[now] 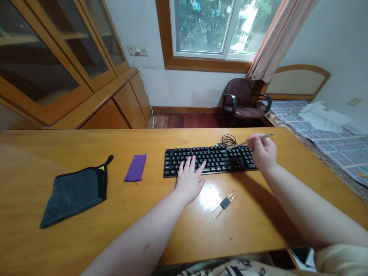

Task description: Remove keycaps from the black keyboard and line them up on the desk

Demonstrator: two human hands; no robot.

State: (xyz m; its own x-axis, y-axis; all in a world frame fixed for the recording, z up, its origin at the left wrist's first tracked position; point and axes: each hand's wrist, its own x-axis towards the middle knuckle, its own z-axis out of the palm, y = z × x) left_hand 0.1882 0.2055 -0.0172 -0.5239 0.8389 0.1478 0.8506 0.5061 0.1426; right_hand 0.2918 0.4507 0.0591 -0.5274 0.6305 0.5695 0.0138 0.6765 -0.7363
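Observation:
A black keyboard (211, 163) lies across the middle of the wooden desk. My left hand (189, 180) rests with fingers spread over its lower left keys. Above the number pad, my right hand (263, 151) is closed on a thin brush (244, 143). The brush's tip points left and down at the keyboard's upper right keys; whether it touches them I cannot tell. Nearer to me lies a wire keycap puller (225, 203) with a dark plastic middle. Behind the keyboard sits its coiled black cable (228, 140).
A purple cloth (135, 168) and a folded dark grey cloth (76, 193) with a loop lie to the left on the desk (161, 214). Beyond the desk are a glass-doored cabinet (86, 88), a brown armchair (241, 96) and a bed (322, 130) at the right.

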